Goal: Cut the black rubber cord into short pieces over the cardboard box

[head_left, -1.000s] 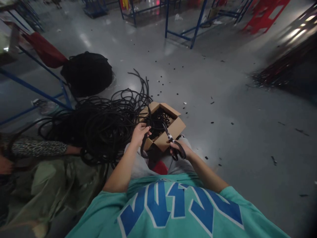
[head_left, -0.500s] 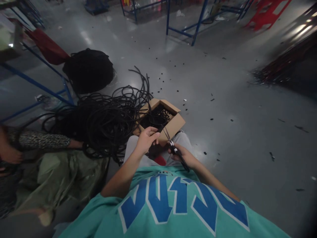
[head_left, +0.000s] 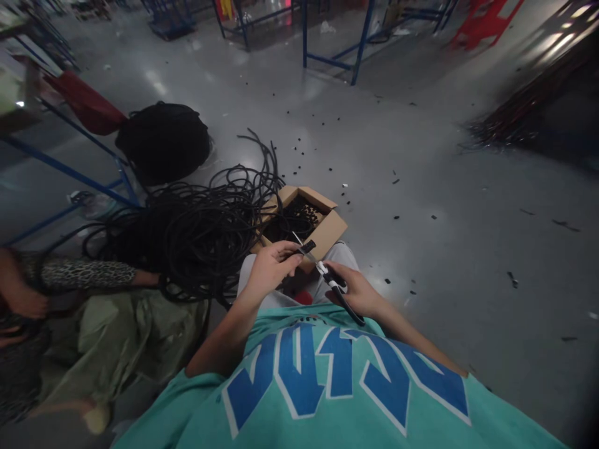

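Over the open flap of a cardboard box (head_left: 330, 234), my left hand (head_left: 271, 267) pinches a short, dark, ribbed-looking piece (head_left: 307, 247) between thumb and fingers. My right hand (head_left: 355, 290) grips scissors (head_left: 335, 285) with black handles and white near the pivot. Their blades are spread and reach the dark piece beside my left fingertips; whether they are cutting into it I cannot tell. Inside the box lie many small dark pieces and black strands. A tangled heap of black cord (head_left: 187, 231) spreads to the left, touching the box.
A bulky black bundle (head_left: 163, 143) sits behind the cord. At left are a blue metal frame (head_left: 70, 168) and another person's arm and hand (head_left: 23, 299) near olive cloth (head_left: 126, 337). Small black scraps dot the grey floor (head_left: 444, 280). A red stool (head_left: 484, 25) stands far right.
The scissors' blades have come to my left fingertips and spread apart. A dark piece now shows beyond those fingers. The view has shifted slightly.
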`<state>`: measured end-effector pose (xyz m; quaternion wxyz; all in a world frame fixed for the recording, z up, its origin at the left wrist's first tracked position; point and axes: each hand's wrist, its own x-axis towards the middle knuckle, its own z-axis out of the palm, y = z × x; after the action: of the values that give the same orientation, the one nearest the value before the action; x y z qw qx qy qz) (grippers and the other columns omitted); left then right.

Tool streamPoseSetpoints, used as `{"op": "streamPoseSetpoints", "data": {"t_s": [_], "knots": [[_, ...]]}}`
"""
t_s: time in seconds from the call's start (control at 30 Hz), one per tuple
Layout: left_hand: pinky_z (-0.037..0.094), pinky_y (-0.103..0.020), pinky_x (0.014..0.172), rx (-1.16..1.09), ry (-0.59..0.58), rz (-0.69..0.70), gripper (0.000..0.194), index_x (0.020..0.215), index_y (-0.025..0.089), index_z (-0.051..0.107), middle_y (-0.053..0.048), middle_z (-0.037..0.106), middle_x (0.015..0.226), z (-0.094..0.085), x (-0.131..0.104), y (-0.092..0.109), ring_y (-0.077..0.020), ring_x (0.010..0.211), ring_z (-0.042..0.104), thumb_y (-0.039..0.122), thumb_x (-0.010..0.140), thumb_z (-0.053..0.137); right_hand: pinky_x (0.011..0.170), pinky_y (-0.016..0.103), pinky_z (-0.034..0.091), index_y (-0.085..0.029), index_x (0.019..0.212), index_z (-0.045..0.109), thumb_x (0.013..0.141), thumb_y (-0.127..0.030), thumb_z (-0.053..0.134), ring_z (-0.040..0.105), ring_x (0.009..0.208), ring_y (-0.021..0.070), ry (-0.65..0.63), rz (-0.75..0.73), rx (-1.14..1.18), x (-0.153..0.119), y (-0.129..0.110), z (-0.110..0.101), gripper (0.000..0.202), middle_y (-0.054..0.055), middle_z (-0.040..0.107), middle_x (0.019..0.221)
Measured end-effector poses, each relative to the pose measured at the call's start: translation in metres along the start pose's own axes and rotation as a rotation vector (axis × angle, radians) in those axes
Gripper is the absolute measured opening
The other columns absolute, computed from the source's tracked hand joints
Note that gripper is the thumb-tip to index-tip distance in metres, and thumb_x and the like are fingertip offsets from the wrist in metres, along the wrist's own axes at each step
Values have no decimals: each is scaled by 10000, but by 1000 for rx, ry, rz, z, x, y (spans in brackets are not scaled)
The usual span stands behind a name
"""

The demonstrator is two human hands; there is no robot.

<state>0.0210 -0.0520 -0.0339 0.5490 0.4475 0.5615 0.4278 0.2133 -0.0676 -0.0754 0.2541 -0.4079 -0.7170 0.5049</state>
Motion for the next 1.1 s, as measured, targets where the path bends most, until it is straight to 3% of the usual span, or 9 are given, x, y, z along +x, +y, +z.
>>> {"op": "streamPoseSetpoints", "data": {"t_s": [0.23, 0.4, 0.67, 0.83, 0.97, 1.1], "knots": [[352, -194, 404, 47, -17, 34, 150, 743, 135, 664, -6, 632, 620, 4, -6, 6, -52, 384, 452, 168, 597, 657, 868, 388, 428, -192, 1139, 539, 627, -181, 575, 567, 1001, 264, 52, -1, -51, 3, 1, 0, 513, 94, 618, 1108], [326, -198, 400, 34, -3, 56, 124, 724, 141, 668, 23, 554, 491, 2, -5, 4, -61, 378, 429, 186, 608, 660, 851, 407, 431, -198, 1166, 540, 624, -210, 604, 575, 964, 276, 40, -14, -84, 7, 1, -1, 545, 95, 634, 1061], [298, -194, 405, 101, -40, 37, 170, 744, 123, 644, 44, 479, 428, -5, -3, 1, -62, 380, 407, 245, 626, 659, 806, 358, 455, -181, 1077, 618, 608, -180, 569, 605, 922, 264, 44, -15, 21, 7, -5, -1, 472, 66, 678, 1014], [317, -205, 413, 135, -65, 16, 219, 804, 118, 629, 31, 511, 481, -8, 2, -2, -76, 394, 417, 268, 645, 639, 778, 333, 461, -184, 1039, 642, 572, -144, 549, 611, 865, 244, 64, 53, 92, 9, -1, 2, 478, 29, 694, 943], [438, -261, 615, 354, -10, 134, 172, 786, 154, 642, -44, 643, 743, -9, 14, -8, -158, 647, 571, 226, 631, 652, 729, 304, 453, -181, 976, 660, 560, -157, 565, 601, 804, 221, 67, 86, 115, 21, 8, 4, 427, 17, 686, 865], [406, -351, 850, 608, 133, 240, 133, 770, 185, 662, -81, 668, 860, -11, 26, -21, -248, 881, 580, 209, 640, 649, 625, 257, 434, -156, 874, 655, 565, -178, 559, 568, 670, 172, 18, 137, 221, 37, 19, 13, 324, -5, 634, 709]]}}
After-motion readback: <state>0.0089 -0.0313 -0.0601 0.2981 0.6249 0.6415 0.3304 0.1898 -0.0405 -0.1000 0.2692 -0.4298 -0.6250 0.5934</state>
